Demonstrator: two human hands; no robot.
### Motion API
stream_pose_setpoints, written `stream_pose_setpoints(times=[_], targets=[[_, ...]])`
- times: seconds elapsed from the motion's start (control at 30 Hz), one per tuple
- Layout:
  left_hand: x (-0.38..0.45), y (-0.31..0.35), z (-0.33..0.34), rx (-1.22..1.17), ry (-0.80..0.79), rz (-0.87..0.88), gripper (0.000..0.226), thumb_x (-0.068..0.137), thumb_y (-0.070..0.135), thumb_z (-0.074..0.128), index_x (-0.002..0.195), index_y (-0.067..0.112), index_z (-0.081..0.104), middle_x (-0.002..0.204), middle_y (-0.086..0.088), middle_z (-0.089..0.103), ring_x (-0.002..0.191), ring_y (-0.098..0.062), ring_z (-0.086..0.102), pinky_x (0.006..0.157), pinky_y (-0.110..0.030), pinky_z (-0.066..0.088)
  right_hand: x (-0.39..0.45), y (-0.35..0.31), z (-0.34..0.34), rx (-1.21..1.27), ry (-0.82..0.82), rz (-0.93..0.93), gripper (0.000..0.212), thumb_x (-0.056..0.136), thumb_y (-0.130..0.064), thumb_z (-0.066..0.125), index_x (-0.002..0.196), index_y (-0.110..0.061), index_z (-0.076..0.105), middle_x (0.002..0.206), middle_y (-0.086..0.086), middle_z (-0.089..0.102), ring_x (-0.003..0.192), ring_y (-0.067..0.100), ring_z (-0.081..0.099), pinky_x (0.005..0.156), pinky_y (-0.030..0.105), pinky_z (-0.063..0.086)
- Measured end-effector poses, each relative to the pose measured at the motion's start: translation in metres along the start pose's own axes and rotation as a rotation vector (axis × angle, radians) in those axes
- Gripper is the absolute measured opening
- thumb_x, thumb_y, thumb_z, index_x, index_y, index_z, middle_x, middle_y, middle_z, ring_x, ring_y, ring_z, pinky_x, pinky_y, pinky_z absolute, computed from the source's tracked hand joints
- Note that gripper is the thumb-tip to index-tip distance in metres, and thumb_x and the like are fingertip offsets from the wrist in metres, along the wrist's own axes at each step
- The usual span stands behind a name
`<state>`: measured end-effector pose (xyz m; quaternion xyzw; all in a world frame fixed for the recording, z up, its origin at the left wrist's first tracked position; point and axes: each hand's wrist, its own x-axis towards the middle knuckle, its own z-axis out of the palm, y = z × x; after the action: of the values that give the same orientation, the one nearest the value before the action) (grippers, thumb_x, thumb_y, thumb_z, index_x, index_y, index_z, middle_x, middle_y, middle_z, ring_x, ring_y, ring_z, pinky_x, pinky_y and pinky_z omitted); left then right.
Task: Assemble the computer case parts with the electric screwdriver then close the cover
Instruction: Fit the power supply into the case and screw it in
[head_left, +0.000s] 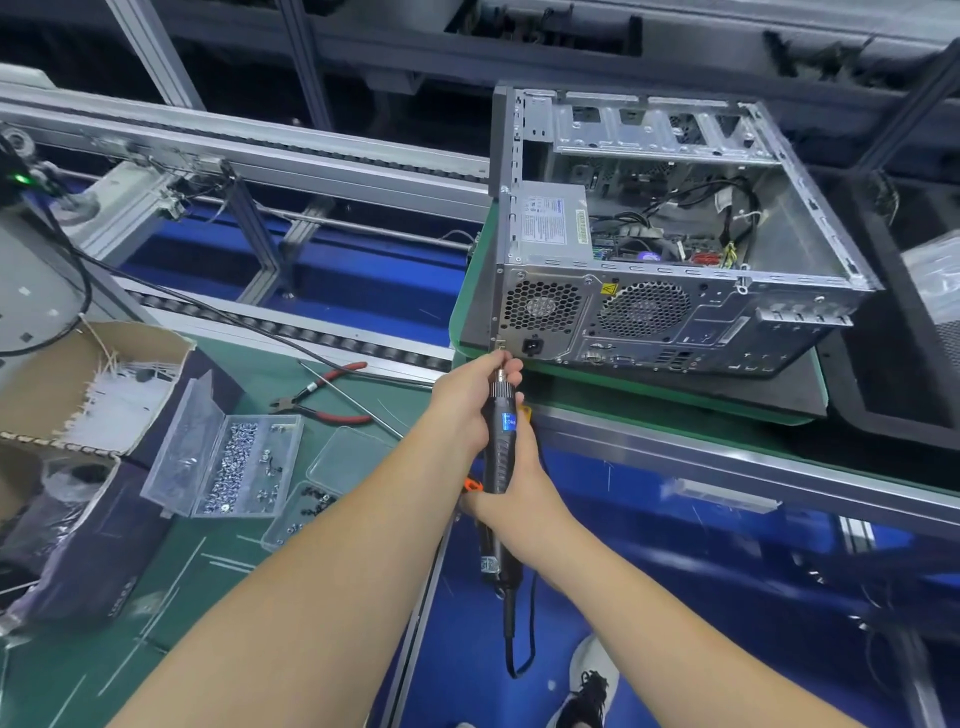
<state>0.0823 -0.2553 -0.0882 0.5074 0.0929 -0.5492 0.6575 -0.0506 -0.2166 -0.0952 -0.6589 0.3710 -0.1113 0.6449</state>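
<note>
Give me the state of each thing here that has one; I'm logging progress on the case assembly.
computer case: lying on its side, cover off, inside exposed
electric screwdriver: held, tip at the case's rear corner
left hand: grips the screwdriver's front end
right hand: grips the screwdriver's body
screw box: lid open
red-handled pliers: lying on the mat

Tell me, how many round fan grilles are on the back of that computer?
2. One fan grille sits at the rear panel's left, above the power socket; the other is just right of it. None seems hidden.
</note>
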Motion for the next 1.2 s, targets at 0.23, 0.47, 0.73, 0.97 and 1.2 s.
stream_pose_setpoints(times=[0.23, 0.47, 0.73, 0.97, 1.2], targets=[[0.0002, 0.0027, 0.0002, 0.023, 0.007, 0.008, 0.012, 0.099, 0.019, 0.065, 0.099, 0.008, 0.07, 0.083, -0.004, 0.074, 0.061, -0.012, 0.064, 0.06, -0.029, 0.054, -0.0015, -0.0077, 0.0005, -0.006, 0.009, 0.022, 0.118, 0.08, -0.002, 0.077, 0.159, -0.052, 0.005, 0.12, -0.004, 0.065, 0.092, 0.013, 0.072, 0.079, 0.043, 0.064], [0.0011, 0.0038, 0.0014, 0.03, 0.021, 0.034, 0.013, 0.098, 0.016, 0.065, 0.102, 0.005, 0.069, 0.082, -0.007, 0.073, 0.06, -0.013, 0.063, 0.06, -0.029, 0.055, -0.0019, -0.0094, -0.0007, -0.026, 0.009, 0.034, 0.114, 0.082, -0.005, 0.075, 0.157, -0.055, 0.006, 0.115, -0.004, 0.066, 0.095, 0.025, 0.071, 0.079, 0.048, 0.062], [0.0003, 0.006, 0.003, 0.069, 0.071, 0.084, 0.017, 0.097, 0.012, 0.065, 0.106, -0.002, 0.069, 0.086, -0.012, 0.075, 0.059, -0.015, 0.064, 0.066, -0.03, 0.056, -0.0001, -0.0053, 0.0017, 0.011, 0.041, -0.003, 0.097, 0.08, -0.002, 0.072, 0.147, -0.053, 0.025, 0.106, 0.004, 0.066, 0.08, 0.012, 0.061, 0.074, 0.052, 0.059], [0.0002, 0.0069, 0.0021, 0.109, 0.076, 0.104, 0.019, 0.098, 0.012, 0.064, 0.108, -0.002, 0.069, 0.087, -0.014, 0.075, 0.063, -0.017, 0.065, 0.067, -0.032, 0.058, 0.0032, -0.0027, 0.0028, -0.003, 0.053, 0.003, 0.096, 0.078, -0.002, 0.073, 0.145, -0.052, 0.027, 0.104, 0.008, 0.065, 0.08, 0.017, 0.061, 0.073, 0.057, 0.058], [0.001, 0.0066, 0.0023, 0.116, 0.078, 0.115, 0.017, 0.097, 0.012, 0.064, 0.106, -0.001, 0.068, 0.084, -0.013, 0.073, 0.062, -0.017, 0.064, 0.065, -0.033, 0.057, 0.0014, -0.0024, 0.0007, -0.017, 0.034, 0.033, 0.106, 0.078, -0.006, 0.073, 0.15, -0.059, 0.016, 0.103, 0.001, 0.068, 0.085, 0.022, 0.068, 0.07, 0.048, 0.061]])
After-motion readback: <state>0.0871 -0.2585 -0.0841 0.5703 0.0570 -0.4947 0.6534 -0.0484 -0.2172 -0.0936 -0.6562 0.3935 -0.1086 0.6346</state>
